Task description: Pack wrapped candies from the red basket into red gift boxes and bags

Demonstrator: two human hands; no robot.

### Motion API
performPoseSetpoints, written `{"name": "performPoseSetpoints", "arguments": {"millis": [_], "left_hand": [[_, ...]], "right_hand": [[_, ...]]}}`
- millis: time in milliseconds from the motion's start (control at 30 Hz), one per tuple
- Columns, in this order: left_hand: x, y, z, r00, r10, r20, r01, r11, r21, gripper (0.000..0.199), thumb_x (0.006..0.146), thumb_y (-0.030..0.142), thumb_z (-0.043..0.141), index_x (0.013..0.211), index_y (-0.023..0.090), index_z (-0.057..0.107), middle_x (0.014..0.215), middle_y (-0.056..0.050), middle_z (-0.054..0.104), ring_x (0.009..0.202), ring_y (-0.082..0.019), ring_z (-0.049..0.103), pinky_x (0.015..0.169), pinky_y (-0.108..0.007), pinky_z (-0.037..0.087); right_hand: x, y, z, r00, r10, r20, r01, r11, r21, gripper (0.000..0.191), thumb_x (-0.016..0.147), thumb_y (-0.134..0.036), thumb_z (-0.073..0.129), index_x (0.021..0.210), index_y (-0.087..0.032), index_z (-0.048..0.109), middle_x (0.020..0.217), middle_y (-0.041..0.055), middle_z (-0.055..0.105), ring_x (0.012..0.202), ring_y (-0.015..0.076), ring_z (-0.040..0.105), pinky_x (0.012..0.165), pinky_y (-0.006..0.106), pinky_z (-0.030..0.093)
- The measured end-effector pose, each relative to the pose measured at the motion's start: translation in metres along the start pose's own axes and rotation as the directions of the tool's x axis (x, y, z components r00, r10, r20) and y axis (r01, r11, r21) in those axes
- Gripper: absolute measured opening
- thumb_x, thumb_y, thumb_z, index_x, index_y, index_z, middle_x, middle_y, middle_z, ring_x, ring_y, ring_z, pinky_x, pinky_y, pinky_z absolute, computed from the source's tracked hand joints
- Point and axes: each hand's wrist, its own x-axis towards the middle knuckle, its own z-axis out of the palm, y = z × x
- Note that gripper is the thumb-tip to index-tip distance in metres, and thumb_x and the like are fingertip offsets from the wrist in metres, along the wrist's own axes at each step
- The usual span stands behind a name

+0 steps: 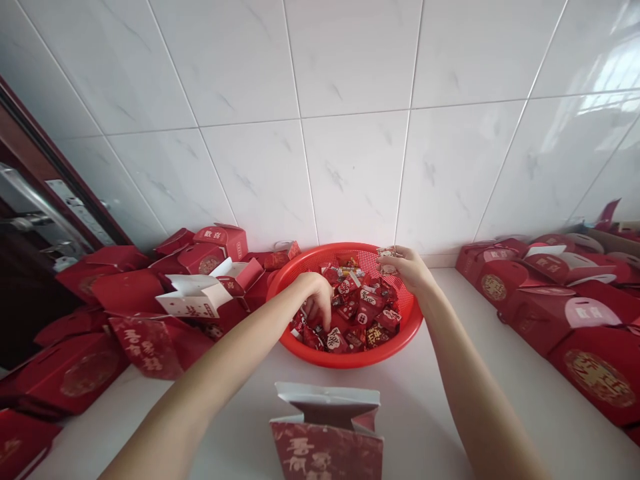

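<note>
The right hand [413, 270] is above the far right rim of the red basket [350, 360], thumb and fingertips pinched together on a small packet [387, 260] with a pale, patterned wrapper. The left hand [319, 297] reaches over the basket's left rim and down inside it, fingers bent and pointing into the heap; whether it grips anything there I cannot tell, as the fingertips are partly hidden. Around those fingers, within the basket, lie the wrapped sweets [367, 307], mostly dark red with pale or gold print, heaped loosely over the bottom. Just in front of the basket, on its near side, a red gift box [327, 453] stands upright with its top open and its pale inner flaps showing; the lower part runs out of view. The basket rests on a white counter [415, 400]. To the left of the basket is a crowded group of red boxes [80, 373], some closed, and among them an open white-sided box [193, 297]. To the right of the basket, beyond the right forearm, stand more boxes [600, 373] packed close together, several bearing round gold emblems. Behind the basket rises a tiled wall [355, 167], and far to its left is a metal door handle [37, 200].
</note>
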Motion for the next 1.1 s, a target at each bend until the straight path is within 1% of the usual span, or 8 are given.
{"name": "performPoseSetpoints", "arguments": {"millis": [167,367,500,667,833,967,1033,1100], "left_hand": [[-0.013,0.021,0.002,0.953,-0.031,0.302,-0.032,0.979,0.201,0.036,0.039,0.035,0.096,0.064,0.019,0.075,0.073,-0.010,0.074,0.072,-0.029,0.070,0.058,-0.034,0.057],[-0.020,0.032,0.003,0.930,0.080,0.360,-0.166,0.963,0.214,0.065,0.034,0.031,0.096,0.096,0.025,0.080,0.107,-0.007,0.075,0.089,-0.031,0.069,0.060,-0.031,0.057],[-0.019,0.030,0.001,0.902,0.148,0.406,-0.240,0.953,0.186,0.061,0.039,0.034,0.094,0.098,0.026,0.081,0.098,-0.004,0.076,0.082,-0.027,0.069,0.059,-0.028,0.055],[-0.021,0.022,-0.006,0.869,0.365,0.334,-0.384,0.923,-0.010,0.046,0.044,0.030,0.091,0.089,0.023,0.081,0.082,0.000,0.077,0.083,-0.025,0.070,0.068,-0.027,0.056],[-0.024,0.016,-0.011,0.880,0.469,0.073,-0.449,0.872,-0.194,0.039,0.049,0.031,0.090,0.085,0.021,0.079,0.084,-0.001,0.078,0.082,-0.024,0.072,0.073,-0.030,0.057],[-0.026,0.017,-0.010,0.907,0.388,-0.164,-0.419,0.873,-0.250,0.041,0.051,0.041,0.090,0.081,0.020,0.072,0.076,0.000,0.074,0.073,-0.021,0.071,0.069,-0.029,0.056],[-0.028,0.019,-0.009,0.940,0.299,-0.163,-0.324,0.932,-0.162,0.040,0.055,0.049,0.088,0.074,0.020,0.069,0.070,0.000,0.072,0.070,-0.021,0.070,0.066,-0.027,0.054],[-0.029,0.022,-0.007,0.979,0.188,-0.078,-0.191,0.981,-0.041,0.043,0.057,0.057,0.085,0.069,0.019,0.068,0.067,-0.003,0.072,0.069,-0.022,0.070,0.063,-0.027,0.052]], "right_hand": [[-0.002,-0.002,0.002,1.000,0.017,-0.001,-0.017,1.000,-0.025,0.023,0.056,-0.014,0.084,0.064,-0.016,0.062,0.057,0.0005,0.064,0.051,0.0103,0.059,0.048,0.020,0.048],[-0.003,-0.003,0.002,1.000,0.031,0.006,-0.030,0.998,-0.048,0.020,0.058,-0.015,0.082,0.064,-0.016,0.062,0.056,-0.0002,0.062,0.051,0.0102,0.059,0.048,0.020,0.048],[-0.003,-0.003,0.002,1.000,0.023,0.012,-0.023,0.999,-0.047,0.018,0.058,-0.015,0.080,0.065,-0.015,0.063,0.057,0.0000,0.063,0.052,0.0102,0.059,0.049,0.020,0.048],[-0.002,-0.002,0.002,1.000,0.016,0.014,-0.015,0.999,-0.046,0.019,0.059,-0.014,0.080,0.066,-0.015,0.062,0.057,-0.0007,0.061,0.051,0.0100,0.058,0.048,0.020,0.047],[-0.002,-0.002,0.003,1.000,0.013,0.001,-0.013,0.998,-0.057,0.015,0.063,-0.013,0.077,0.065,-0.015,0.063,0.058,0.0003,0.063,0.052,0.0104,0.059,0.049,0.020,0.048],[-0.003,-0.004,0.004,1.000,0.017,-0.019,-0.018,0.998,-0.060,0.012,0.067,-0.012,0.075,0.065,-0.015,0.063,0.060,0.0005,0.063,0.051,0.0088,0.058,0.049,0.019,0.047],[-0.003,-0.006,0.005,0.999,0.027,-0.031,-0.029,0.998,-0.061,0.009,0.070,-0.011,0.072,0.067,-0.015,0.064,0.062,0.0010,0.065,0.050,0.0079,0.057,0.049,0.018,0.047],[-0.003,-0.007,0.005,0.999,0.037,-0.034,-0.039,0.997,-0.064,0.008,0.073,-0.011,0.071,0.069,-0.014,0.066,0.063,0.0015,0.066,0.050,0.0075,0.057,0.049,0.018,0.048]]}}
